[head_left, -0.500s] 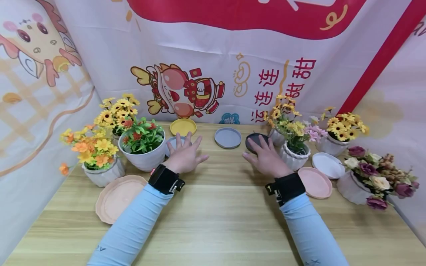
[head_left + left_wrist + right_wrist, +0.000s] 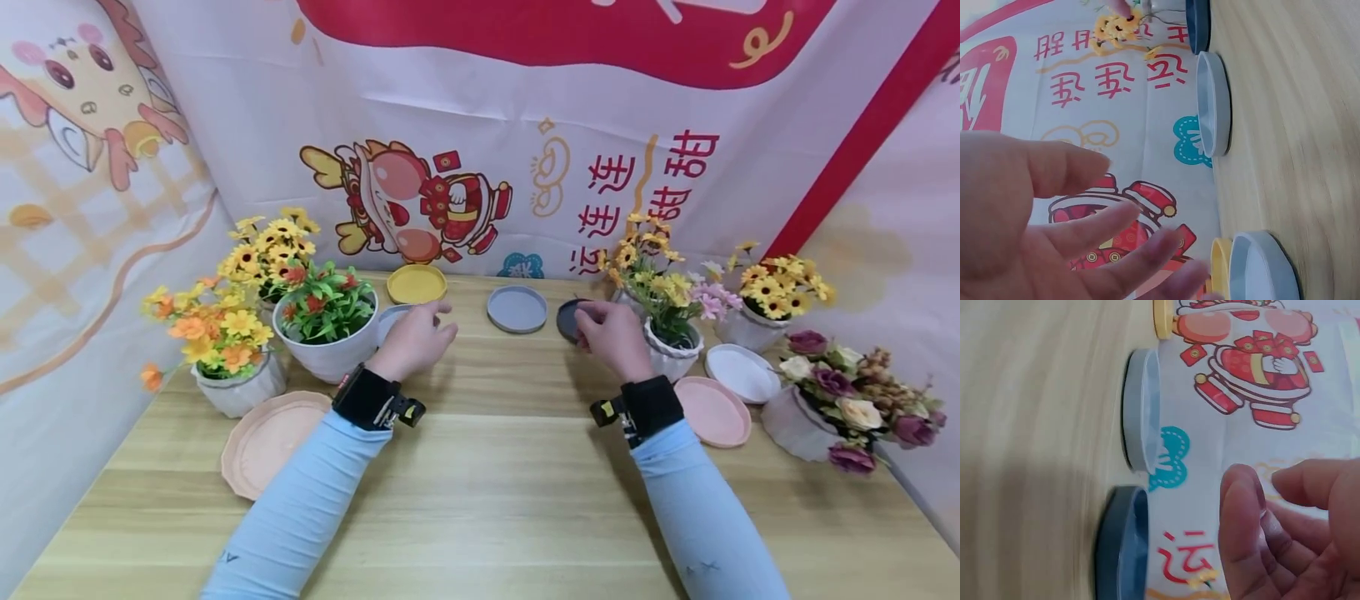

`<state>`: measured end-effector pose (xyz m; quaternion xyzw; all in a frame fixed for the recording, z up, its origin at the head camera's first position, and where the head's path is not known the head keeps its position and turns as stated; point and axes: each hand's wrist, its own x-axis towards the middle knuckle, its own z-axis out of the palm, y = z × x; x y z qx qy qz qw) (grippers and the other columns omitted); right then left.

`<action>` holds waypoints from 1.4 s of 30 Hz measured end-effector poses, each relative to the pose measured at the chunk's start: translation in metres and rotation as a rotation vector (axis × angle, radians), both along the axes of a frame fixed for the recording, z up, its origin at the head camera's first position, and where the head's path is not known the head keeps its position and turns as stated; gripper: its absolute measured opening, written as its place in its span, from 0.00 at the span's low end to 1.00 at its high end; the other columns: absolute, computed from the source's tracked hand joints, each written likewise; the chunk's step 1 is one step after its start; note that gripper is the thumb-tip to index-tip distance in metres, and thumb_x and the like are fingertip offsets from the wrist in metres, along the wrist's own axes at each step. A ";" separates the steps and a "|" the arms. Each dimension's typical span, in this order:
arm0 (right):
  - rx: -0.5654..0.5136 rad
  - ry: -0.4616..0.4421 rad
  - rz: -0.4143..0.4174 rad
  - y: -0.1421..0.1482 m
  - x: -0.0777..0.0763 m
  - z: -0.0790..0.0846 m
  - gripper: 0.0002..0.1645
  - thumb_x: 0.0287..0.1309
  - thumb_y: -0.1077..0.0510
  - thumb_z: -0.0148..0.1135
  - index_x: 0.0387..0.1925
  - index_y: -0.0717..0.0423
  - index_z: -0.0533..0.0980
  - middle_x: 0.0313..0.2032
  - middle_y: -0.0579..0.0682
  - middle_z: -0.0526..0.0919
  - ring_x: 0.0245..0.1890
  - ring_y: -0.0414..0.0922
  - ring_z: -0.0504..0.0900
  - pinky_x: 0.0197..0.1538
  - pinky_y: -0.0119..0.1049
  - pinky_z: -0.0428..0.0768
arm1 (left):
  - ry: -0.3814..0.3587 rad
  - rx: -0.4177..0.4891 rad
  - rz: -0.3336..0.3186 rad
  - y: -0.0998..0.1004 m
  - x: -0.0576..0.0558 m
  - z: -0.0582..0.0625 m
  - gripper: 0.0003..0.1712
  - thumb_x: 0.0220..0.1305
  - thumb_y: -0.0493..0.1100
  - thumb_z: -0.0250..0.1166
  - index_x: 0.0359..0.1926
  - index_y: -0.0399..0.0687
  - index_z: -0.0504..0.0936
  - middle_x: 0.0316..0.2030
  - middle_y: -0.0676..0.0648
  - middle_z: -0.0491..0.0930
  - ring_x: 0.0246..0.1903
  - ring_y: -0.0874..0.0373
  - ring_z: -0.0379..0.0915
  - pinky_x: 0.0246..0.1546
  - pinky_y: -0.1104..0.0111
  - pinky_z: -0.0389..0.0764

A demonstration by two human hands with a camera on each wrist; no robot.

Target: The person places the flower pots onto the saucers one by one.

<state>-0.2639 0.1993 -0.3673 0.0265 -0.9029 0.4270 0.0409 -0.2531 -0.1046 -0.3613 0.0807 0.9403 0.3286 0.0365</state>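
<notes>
My left hand [image 2: 414,340] is held over the table just right of the white pot with red-tipped greenery [image 2: 330,357]. It partly hides a pale blue-grey saucer [image 2: 392,318]; its fingers are loosely bent and hold nothing. Over the front of a dark saucer [image 2: 567,319] hovers my right hand [image 2: 621,340], beside the pot of yellow and pink flowers [image 2: 672,354]. In the right wrist view its fingers [image 2: 1244,519] curl loosely, with a gap between thumb and fingers. A grey saucer [image 2: 517,309] lies between the hands, and a yellow saucer [image 2: 417,285] behind the left one.
Pots of orange and yellow flowers [image 2: 236,387] crowd the left side, near a large peach saucer [image 2: 273,442]. At right are a pink saucer [image 2: 712,411], a white saucer [image 2: 742,373], yellow flowers [image 2: 780,287] and purple roses [image 2: 847,392]. A printed cloth [image 2: 480,108] hangs behind the table.
Both hands had their fingers spread wide; now the fingers are drawn in and bent. The hands stay in nearly the same places, and the saucers and pots have not moved.
</notes>
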 end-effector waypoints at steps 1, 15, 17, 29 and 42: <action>-0.020 -0.031 -0.007 -0.001 -0.006 -0.001 0.21 0.72 0.55 0.54 0.59 0.62 0.77 0.31 0.58 0.85 0.28 0.50 0.85 0.32 0.41 0.86 | -0.015 0.015 -0.003 0.000 -0.001 0.000 0.25 0.72 0.49 0.57 0.64 0.44 0.74 0.53 0.39 0.78 0.50 0.47 0.74 0.53 0.55 0.76; 0.521 -0.124 0.124 -0.028 -0.103 -0.015 0.16 0.66 0.59 0.60 0.51 0.65 0.81 0.49 0.62 0.83 0.49 0.56 0.80 0.55 0.52 0.78 | -0.253 0.193 0.050 0.000 -0.009 -0.010 0.20 0.73 0.46 0.55 0.61 0.43 0.76 0.37 0.44 0.85 0.26 0.47 0.83 0.17 0.70 0.74; 0.586 -0.152 0.128 -0.030 -0.110 -0.019 0.13 0.64 0.60 0.61 0.46 0.65 0.82 0.45 0.61 0.84 0.45 0.56 0.81 0.51 0.51 0.80 | -0.259 0.191 0.051 0.001 -0.009 -0.011 0.20 0.73 0.46 0.55 0.61 0.43 0.76 0.36 0.44 0.85 0.25 0.48 0.83 0.16 0.70 0.74; 0.658 -0.177 0.140 -0.037 -0.124 -0.026 0.08 0.66 0.64 0.56 0.38 0.65 0.80 0.38 0.58 0.82 0.35 0.53 0.78 0.39 0.44 0.80 | -0.239 0.178 0.079 0.006 -0.011 -0.017 0.21 0.74 0.46 0.55 0.62 0.43 0.74 0.34 0.45 0.86 0.17 0.54 0.78 0.16 0.68 0.78; 0.203 -0.225 -0.029 -0.076 -0.063 -0.009 0.21 0.59 0.63 0.59 0.54 0.65 0.80 0.41 0.57 0.86 0.45 0.53 0.81 0.55 0.46 0.79 | -0.211 0.142 0.092 -0.010 -0.015 -0.020 0.32 0.74 0.46 0.53 0.73 0.36 0.61 0.32 0.46 0.86 0.18 0.52 0.80 0.15 0.68 0.74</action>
